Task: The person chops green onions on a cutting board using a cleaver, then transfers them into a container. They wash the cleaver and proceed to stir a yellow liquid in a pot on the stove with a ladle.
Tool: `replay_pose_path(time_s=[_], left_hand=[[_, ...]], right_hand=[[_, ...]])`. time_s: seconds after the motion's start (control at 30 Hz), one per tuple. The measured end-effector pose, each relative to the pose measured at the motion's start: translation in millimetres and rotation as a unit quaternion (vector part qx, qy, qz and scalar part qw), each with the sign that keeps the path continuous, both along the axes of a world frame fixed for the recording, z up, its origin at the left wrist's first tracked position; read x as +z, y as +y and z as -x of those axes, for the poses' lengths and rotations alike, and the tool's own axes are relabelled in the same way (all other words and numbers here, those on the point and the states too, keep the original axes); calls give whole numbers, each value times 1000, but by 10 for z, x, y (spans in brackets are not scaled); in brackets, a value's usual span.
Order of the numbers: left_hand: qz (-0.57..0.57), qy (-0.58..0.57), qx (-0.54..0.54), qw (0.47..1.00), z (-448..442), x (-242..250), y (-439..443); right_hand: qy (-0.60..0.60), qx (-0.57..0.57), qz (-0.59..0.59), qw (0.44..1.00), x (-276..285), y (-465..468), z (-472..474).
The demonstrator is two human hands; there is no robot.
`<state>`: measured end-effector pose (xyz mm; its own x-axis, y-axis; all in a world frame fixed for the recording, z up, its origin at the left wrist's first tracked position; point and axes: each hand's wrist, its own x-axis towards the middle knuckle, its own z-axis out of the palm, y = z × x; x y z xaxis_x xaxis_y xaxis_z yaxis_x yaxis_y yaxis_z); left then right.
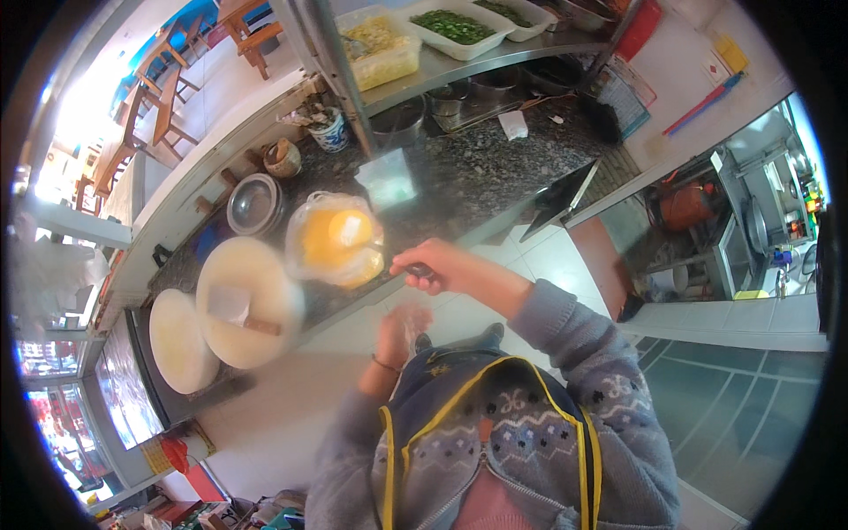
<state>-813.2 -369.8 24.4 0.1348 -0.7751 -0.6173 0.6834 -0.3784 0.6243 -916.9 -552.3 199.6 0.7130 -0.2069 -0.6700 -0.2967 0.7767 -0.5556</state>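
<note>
My right hand (434, 266) is closed around a dark handle (419, 270) just off the counter's edge. The handle points toward a bowl lined with a clear plastic bag (299, 262). Yellow contents (317, 240) fill the bowl, and a paler yellow round shape (350, 228) shows among them; blur hides whether this is part of the held utensil. My left hand (401, 334) is below the bowl, in front of my apron, blurred by motion; nothing clear shows in it. Left of the bowl, a cleaver (230, 305) with a wooden handle lies on a thick round cutting board (268, 257).
A second round board (182, 341) overlaps the first. Stacked metal bowls (255, 204), a small pot (282, 159) and a translucent container (389, 179) stand along the stone counter (457, 169). Above, a metal shelf (457, 71) carries tubs of chopped food. A dark panel (560, 199) juts out at right.
</note>
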Motion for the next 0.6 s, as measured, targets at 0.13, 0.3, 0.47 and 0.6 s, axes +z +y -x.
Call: replay_pose_path(time_s=[0.13,0.3,0.47,0.6], left_hand=[[-71,-73,-147,984,436,-481,123],[35,-258,-384,886,1044,-917,2],[283,-332,-562,703,1755,-798,-455],[0,2,-609,793,2330,-725,-958]], right_hand=[[-1,-16,-12,1000,103,-103,766],[12,-83,1,996,157,-174,2086],[64,-210,-5,976,21,-212,3577],[80,-321,-5,944,-162,-272,4749]])
